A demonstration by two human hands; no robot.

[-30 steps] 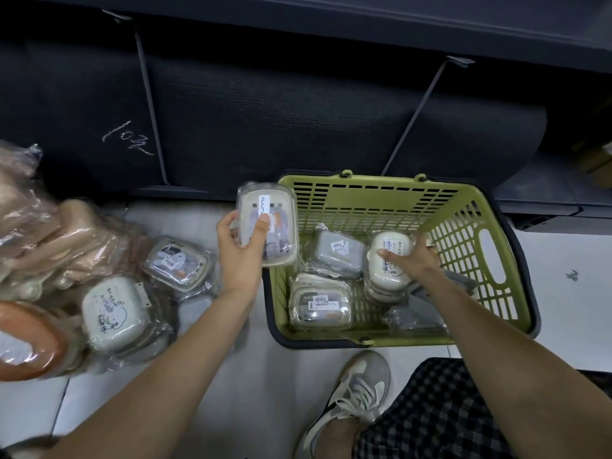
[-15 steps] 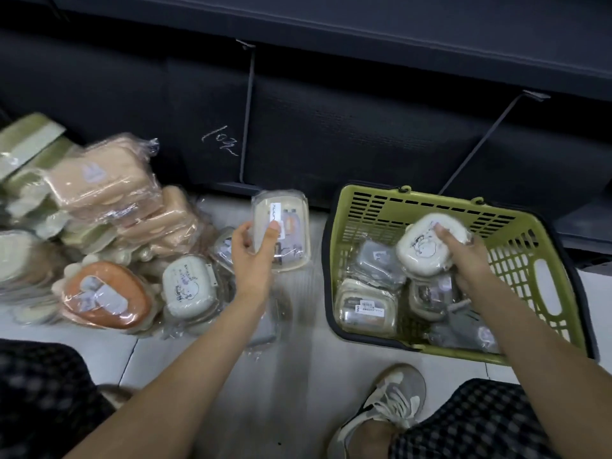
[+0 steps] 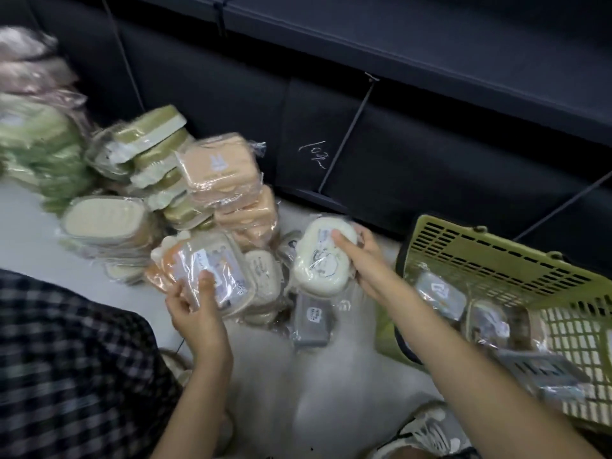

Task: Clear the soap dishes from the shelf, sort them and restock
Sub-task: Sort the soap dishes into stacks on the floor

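Head view shows the sorting step. Left hand grasps a clear wrapped soap dish over the orange ones, probably to put it with its kind. Right hand grips a cream soap dish above the floor piles, out of the green basket, where more dishes wait.

Pale floor carried all items. Wrapped soap dishes lay heaped at left and centre of frame; one grey dish sat flat at centre. Green basket stood at right edge, against dark shelf base.
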